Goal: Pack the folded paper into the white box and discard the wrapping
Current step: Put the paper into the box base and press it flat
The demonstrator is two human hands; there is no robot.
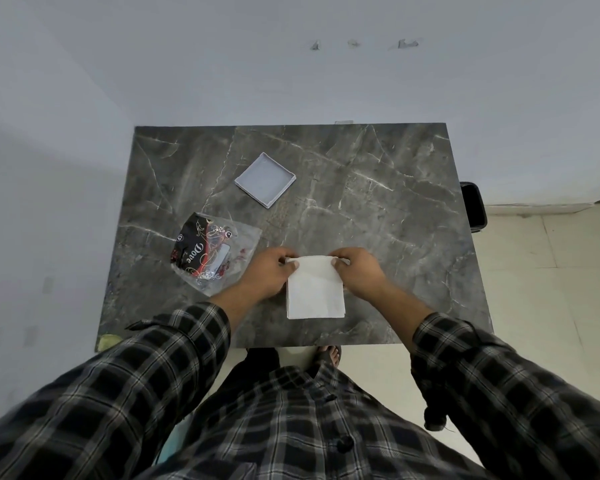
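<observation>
A white stack of folded paper [315, 292] lies near the front edge of the dark marble table [378, 188]. My left hand [268, 271] pinches its far left corner and my right hand [355, 270] pinches its far right corner. The far edge looks slightly lifted. A shallow open white box [265, 179] sits empty, turned at an angle, toward the back left of the table. The clear plastic wrapping [212, 253] with black and red print lies crumpled to the left of my left hand.
A black bin [474, 207] stands on the floor beside the table's right edge. White walls run behind and to the left of the table. My feet show under the front edge.
</observation>
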